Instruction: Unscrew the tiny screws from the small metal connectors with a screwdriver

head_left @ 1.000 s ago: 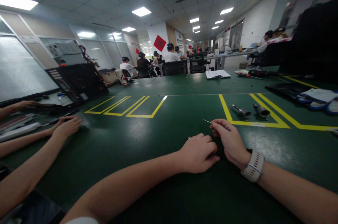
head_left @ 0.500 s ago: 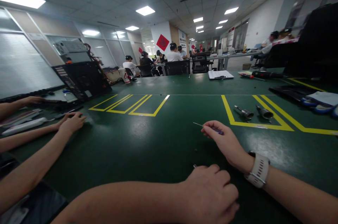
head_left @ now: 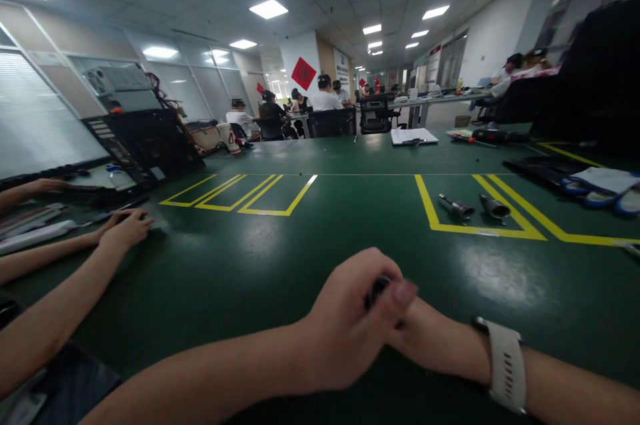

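My left hand is closed around a small dark metal part, most of it hidden between the thumb and curled fingers. Right behind it, my right hand meets the left hand. Its fingers are covered by the left hand, so what it holds cannot be made out. A pale watch strap is on the right wrist. Beyond the hands, two grey metal parts, a left one and a right one, lie inside a yellow tape outline. Each has a wide cup-like end and a narrow stem.
On the left, another person's forearms and hands rest on the green table. A black computer case stands behind them. Papers lie at the far side. Blue-and-white items are on the right, and a metal tool shows at the edge.
My left hand has risen and turned, showing the dark part in its grip. My right hand has come down behind it; the thin screwdriver it held is out of sight.
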A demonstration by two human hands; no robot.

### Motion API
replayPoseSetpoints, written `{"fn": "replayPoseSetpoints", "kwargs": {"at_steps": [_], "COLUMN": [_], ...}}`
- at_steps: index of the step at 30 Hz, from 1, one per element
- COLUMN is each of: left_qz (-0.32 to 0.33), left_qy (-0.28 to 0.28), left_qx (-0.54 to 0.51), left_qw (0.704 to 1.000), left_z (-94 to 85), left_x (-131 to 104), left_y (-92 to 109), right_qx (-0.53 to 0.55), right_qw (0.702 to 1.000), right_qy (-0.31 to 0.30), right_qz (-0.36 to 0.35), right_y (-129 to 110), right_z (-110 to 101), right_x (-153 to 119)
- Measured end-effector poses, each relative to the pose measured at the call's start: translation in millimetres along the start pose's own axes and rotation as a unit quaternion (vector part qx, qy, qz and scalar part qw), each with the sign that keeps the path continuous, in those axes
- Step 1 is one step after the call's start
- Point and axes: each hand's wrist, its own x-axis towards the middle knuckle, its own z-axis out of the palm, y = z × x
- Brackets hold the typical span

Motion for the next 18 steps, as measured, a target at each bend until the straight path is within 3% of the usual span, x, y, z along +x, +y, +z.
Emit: {"fn": "replayPoseSetpoints", "kwargs": {"at_steps": [4,7,10,13,16,18], "left_qz": [-0.197,-0.252,-0.250,-0.225,-0.192,-0.177], "left_qy": [0.061,0.083,0.105,0.141,0.175,0.169], "left_qx": [-0.231,-0.301,-0.312,-0.305,-0.272,-0.236], "left_qw": [0.951,0.916,0.911,0.915,0.927,0.940], "left_z": [-14.6,-16.3,-15.8,-17.1,-20.2,-22.5], "left_x": [12,15,14,14,14,14], "left_y": [2,-5,-12,-16,-21,-27], "right_qx": [-0.009,0.008,0.026,0.047,0.097,0.162], "right_qw": [0.998,0.999,0.997,0.984,0.956,0.935], "right_qy": [-0.044,-0.027,0.036,0.122,0.218,0.251], "right_qz": [0.044,0.033,0.064,0.123,0.171,0.190], "right_y": [-27,-35,-33,-27,-21,-20], "right_z": [16,22,12,-12,-31,-36], "right_x": [-16,-24,-26,-25,-25,-28]}}
